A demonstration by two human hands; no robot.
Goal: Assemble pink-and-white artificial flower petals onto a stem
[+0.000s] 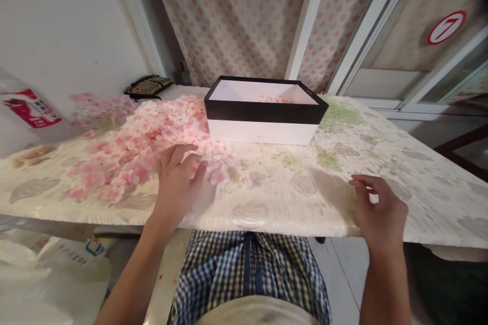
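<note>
A large pile of pink and white artificial flower petals (152,132) spreads over the left half of the table. My left hand (177,177) is at the pile's near right edge, palm down, fingers curved and apart. Loose pale petals (217,175) lie just right of its fingertips. To the right, over the cloth, my right hand (383,210) has thumb and fingertips pinched together; whatever is between them is too small to make out. At the back middle stands an open box (263,132), white below with a black rim band, with some pink petals (275,99) inside.
Green pieces (341,112) lie on the patterned tablecloth (251,213) right of the box. A dark patterned pouch (148,86) sits at the back left, and a tan item (30,156) at the left. Behind the table hangs a dotted curtain (244,20).
</note>
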